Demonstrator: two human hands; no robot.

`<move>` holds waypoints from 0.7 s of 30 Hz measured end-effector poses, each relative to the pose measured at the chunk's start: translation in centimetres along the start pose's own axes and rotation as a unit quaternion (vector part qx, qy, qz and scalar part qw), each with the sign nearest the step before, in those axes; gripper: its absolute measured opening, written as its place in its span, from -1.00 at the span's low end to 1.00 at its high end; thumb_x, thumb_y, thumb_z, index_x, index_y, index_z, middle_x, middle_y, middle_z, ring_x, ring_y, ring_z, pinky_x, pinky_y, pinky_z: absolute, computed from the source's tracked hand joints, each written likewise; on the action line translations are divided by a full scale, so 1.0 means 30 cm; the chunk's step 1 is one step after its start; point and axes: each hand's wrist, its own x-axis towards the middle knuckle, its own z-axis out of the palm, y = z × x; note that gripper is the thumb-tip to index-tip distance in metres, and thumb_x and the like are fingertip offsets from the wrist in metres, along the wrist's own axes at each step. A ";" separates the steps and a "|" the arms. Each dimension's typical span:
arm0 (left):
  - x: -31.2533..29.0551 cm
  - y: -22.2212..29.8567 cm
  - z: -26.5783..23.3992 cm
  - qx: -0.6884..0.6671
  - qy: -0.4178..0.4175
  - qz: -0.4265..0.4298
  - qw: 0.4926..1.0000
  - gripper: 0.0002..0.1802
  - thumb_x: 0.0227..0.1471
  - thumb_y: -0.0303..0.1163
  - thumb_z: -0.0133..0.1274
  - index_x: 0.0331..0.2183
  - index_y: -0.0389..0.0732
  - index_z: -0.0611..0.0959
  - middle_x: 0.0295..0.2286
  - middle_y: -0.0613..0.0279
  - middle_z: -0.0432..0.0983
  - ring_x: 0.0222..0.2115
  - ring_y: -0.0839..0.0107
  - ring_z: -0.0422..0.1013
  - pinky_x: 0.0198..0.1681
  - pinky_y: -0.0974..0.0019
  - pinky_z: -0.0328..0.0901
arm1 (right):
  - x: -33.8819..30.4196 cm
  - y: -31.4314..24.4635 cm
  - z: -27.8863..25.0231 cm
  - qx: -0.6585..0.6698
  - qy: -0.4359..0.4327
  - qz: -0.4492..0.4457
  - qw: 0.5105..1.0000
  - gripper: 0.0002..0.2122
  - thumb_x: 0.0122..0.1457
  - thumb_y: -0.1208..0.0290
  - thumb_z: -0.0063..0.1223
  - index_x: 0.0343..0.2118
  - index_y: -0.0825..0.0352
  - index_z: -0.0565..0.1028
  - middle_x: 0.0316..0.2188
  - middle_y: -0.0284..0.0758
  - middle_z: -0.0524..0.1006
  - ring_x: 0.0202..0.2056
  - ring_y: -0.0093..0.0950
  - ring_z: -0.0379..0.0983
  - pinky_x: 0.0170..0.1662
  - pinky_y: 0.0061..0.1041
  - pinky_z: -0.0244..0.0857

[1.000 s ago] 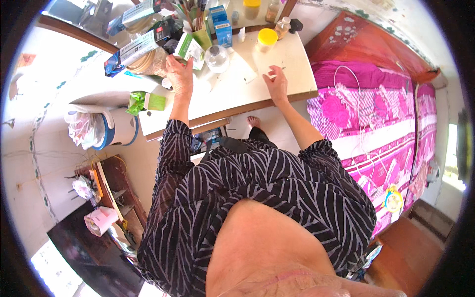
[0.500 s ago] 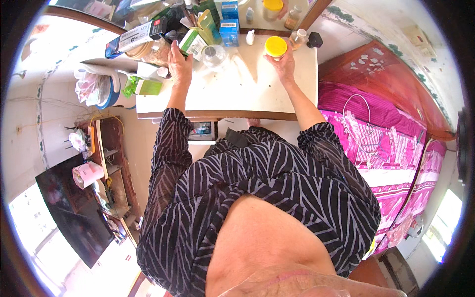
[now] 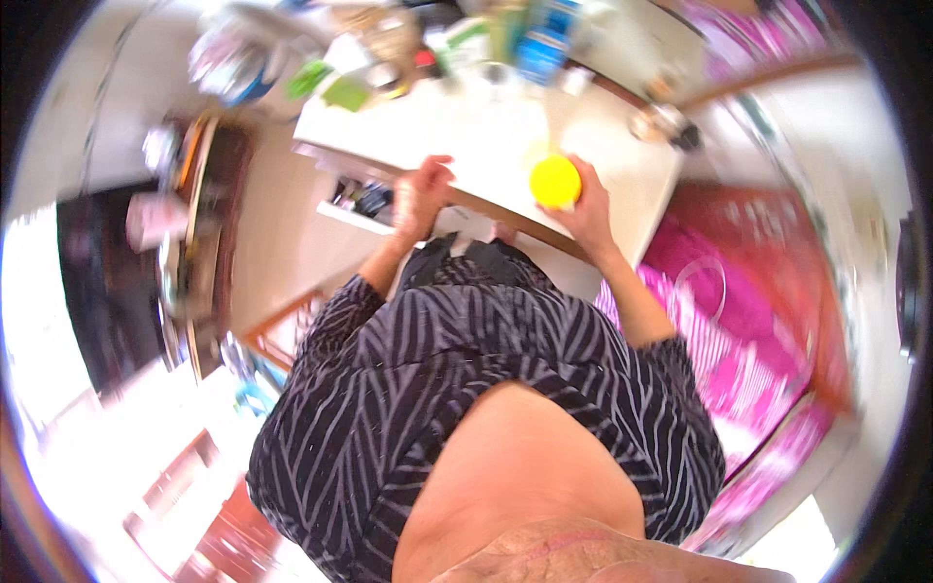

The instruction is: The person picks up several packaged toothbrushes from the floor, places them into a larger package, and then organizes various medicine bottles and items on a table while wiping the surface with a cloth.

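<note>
I log the right hand clasped around the yellow-lidded jar, the left hand loosely curled, empty, at the table edge.

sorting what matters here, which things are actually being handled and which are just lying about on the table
In hand:
- right hand holds the yellow-lidded jar
- left hand rests at the near edge of the white table

Lying about, all blurred:
- blue box
- green packet
- pink bedcover
- dark shelf unit
</note>
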 end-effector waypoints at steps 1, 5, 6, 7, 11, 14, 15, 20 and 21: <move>-0.065 -0.035 -0.002 0.038 -0.011 0.014 0.999 -0.74 0.03 -0.50 0.09 -0.17 -0.14 0.60 -0.52 0.33 0.53 -0.50 0.57 0.42 -0.40 0.43 0.36 | -0.024 -0.044 0.044 0.041 -0.043 0.007 0.998 -0.26 -0.18 0.41 0.44 0.12 0.37 0.30 -0.03 -0.18 0.45 -0.01 -0.35 0.42 0.06 -0.40 0.30; -0.273 -0.054 -0.109 -0.065 -0.183 -0.081 0.978 -0.75 0.05 -0.39 0.05 -0.20 -0.27 0.59 -0.40 0.15 0.62 -0.38 0.36 0.56 -0.30 0.30 0.45 | -0.123 -0.161 0.262 0.163 -0.138 -0.021 0.977 -0.25 -0.19 0.33 0.48 0.10 0.37 0.33 0.00 -0.18 0.43 0.01 -0.35 0.40 0.04 -0.41 0.33; -0.333 -0.048 -0.148 -0.013 -0.171 -0.076 0.982 -0.76 0.07 -0.38 0.02 -0.23 -0.31 0.59 -0.42 0.12 0.62 -0.39 0.33 0.56 -0.29 0.30 0.45 | -0.150 -0.202 0.317 0.199 -0.181 -0.003 0.963 -0.25 -0.20 0.34 0.49 0.10 0.36 0.33 0.01 -0.17 0.43 0.02 -0.33 0.39 0.05 -0.40 0.32; -0.343 -0.082 -0.198 0.039 -0.147 -0.028 0.988 -0.77 0.09 -0.37 -0.01 -0.25 -0.30 0.60 -0.43 0.11 0.61 -0.40 0.34 0.56 -0.29 0.32 0.45 | -0.142 -0.218 0.383 0.228 -0.206 0.015 0.952 -0.25 -0.20 0.35 0.49 0.11 0.35 0.33 0.01 -0.17 0.42 0.03 -0.32 0.38 0.06 -0.39 0.31; -0.399 -0.086 -0.187 -0.112 0.010 -0.088 0.990 -0.76 0.10 -0.37 -0.03 -0.26 -0.32 0.60 -0.49 0.13 0.62 -0.50 0.44 0.55 -0.41 0.38 0.44 | -0.037 -0.279 0.287 0.027 -0.316 -0.104 0.943 -0.20 -0.23 0.47 0.47 0.15 0.35 0.28 -0.06 -0.19 0.38 0.03 -0.27 0.30 0.16 -0.36 0.15; -0.583 -0.278 -0.550 -0.167 0.138 -0.164 0.962 -0.78 0.10 -0.41 -0.02 -0.22 -0.27 0.60 -0.49 0.24 0.62 -0.51 0.54 0.51 -0.43 0.42 0.42 | -0.135 -0.492 0.511 0.050 -0.321 -0.095 0.941 -0.21 -0.21 0.39 0.49 0.15 0.26 0.29 -0.09 -0.23 0.38 0.04 -0.25 0.27 0.18 -0.30 0.13; -0.651 -0.290 -0.533 -0.269 0.224 -0.181 0.919 -0.78 0.10 -0.42 -0.01 -0.20 -0.25 0.59 -0.48 0.25 0.61 -0.52 0.56 0.48 -0.47 0.47 0.37 | -0.112 -0.482 0.459 0.036 -0.345 -0.120 0.930 -0.21 -0.21 0.37 0.49 0.15 0.24 0.29 -0.08 -0.24 0.38 0.05 -0.25 0.27 0.19 -0.29 0.14; -0.968 -0.746 -0.892 -0.331 0.562 -0.263 0.711 -0.82 0.13 -0.46 -0.06 -0.26 -0.23 0.61 -0.50 0.20 0.61 -0.59 0.59 0.43 -0.58 0.53 0.29 | -0.103 -0.572 0.627 0.043 -0.390 -0.133 0.910 -0.26 -0.20 0.27 0.48 0.07 0.28 0.30 -0.02 -0.22 0.40 0.02 -0.24 0.36 0.15 -0.29 0.23; -1.079 -0.905 -1.142 -0.280 0.595 -0.242 0.714 -0.83 0.12 -0.47 -0.05 -0.29 -0.25 0.62 -0.51 0.20 0.61 -0.59 0.58 0.44 -0.56 0.52 0.31 | -0.152 -0.645 0.793 0.062 -0.386 -0.119 0.913 -0.27 -0.19 0.27 0.48 0.07 0.28 0.29 -0.02 -0.23 0.40 0.01 -0.26 0.36 0.15 -0.30 0.23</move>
